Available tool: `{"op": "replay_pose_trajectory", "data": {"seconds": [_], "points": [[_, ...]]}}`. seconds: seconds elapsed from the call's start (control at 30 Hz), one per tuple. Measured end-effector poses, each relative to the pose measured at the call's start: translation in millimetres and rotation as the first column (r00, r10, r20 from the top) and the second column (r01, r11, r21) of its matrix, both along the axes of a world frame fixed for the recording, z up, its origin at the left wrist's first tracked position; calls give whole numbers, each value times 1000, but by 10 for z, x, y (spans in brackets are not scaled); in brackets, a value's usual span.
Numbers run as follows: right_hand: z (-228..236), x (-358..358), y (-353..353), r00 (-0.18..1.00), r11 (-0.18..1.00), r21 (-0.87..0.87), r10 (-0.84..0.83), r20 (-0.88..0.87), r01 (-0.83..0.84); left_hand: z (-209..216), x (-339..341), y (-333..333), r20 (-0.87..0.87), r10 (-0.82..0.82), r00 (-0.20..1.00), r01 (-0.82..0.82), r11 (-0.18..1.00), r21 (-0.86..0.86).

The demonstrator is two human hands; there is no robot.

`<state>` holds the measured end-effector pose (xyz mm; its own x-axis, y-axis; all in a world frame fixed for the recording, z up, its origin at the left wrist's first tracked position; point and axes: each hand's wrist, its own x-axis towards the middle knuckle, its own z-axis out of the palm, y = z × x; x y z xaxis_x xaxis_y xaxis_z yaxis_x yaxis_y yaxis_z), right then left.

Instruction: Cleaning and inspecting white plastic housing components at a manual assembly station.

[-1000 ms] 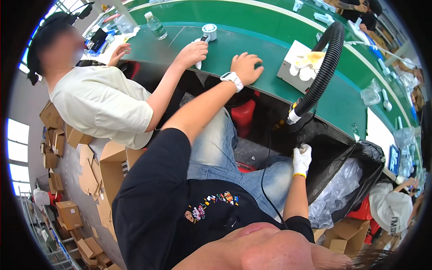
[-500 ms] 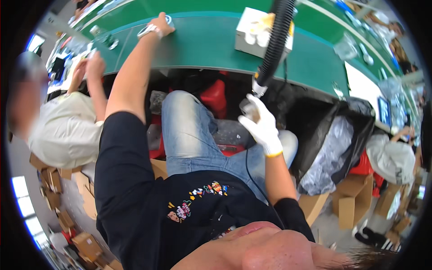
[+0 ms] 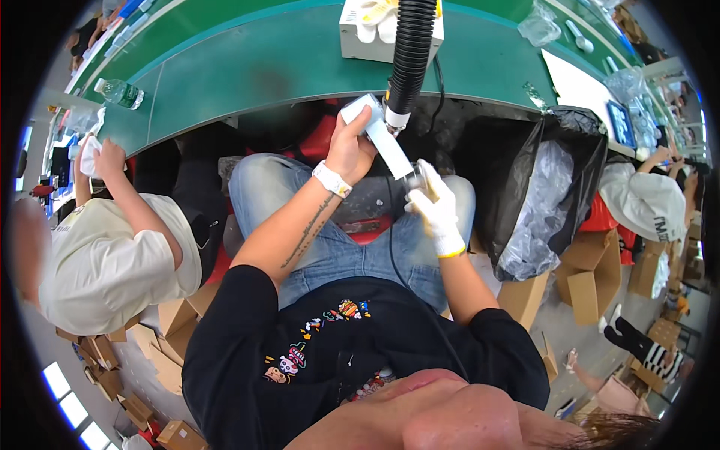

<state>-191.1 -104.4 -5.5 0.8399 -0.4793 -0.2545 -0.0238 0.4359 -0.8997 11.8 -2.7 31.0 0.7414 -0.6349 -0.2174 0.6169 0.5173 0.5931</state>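
My bare left hand (image 3: 350,150), with a white band on its wrist, grips a pale blue handheld device (image 3: 388,148) above my lap. The device has a wide head near my thumb and a long flat handle slanting down to the right. My right hand (image 3: 436,206), in a white knit glove, is closed at the handle's lower end around a small clear or shiny piece (image 3: 412,178), partly hidden by the fingers. Just above the device hangs a black corrugated hose (image 3: 411,56) with a white nozzle (image 3: 396,118), overlapping the device's edge.
A grey box (image 3: 360,41) with gloves on top stands on the green bench (image 3: 225,71). At left are a plastic bottle (image 3: 120,93) and a co-worker in a pale shirt (image 3: 120,262). On the right, a black bag (image 3: 495,172) holds clear plastic; cardboard boxes (image 3: 589,274) stand behind it.
My left hand has come back from the far left of the bench to my lap, bringing the pale blue device to my right hand. The view has shifted too.
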Motion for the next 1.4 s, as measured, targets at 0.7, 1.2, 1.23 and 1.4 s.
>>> {"op": "replay_pose_trajectory", "data": {"seconds": [0.7,1.2,1.23,1.4], "points": [[-10,706,203,940,966,80,-256,226,244,-112,-362,104,161,-9,987,-21,983,184],[255,365,-76,958,549,-835,229,172,18,602,251,774,37,-507,861,445,787,426],[341,339,-62,958,550,-835,228,172,19,585,219,786,37,-508,861,446,787,426],[857,282,-156,856,460,-778,482,-186,-428,770,-250,840,793,-566,225,-17,812,584]]}}
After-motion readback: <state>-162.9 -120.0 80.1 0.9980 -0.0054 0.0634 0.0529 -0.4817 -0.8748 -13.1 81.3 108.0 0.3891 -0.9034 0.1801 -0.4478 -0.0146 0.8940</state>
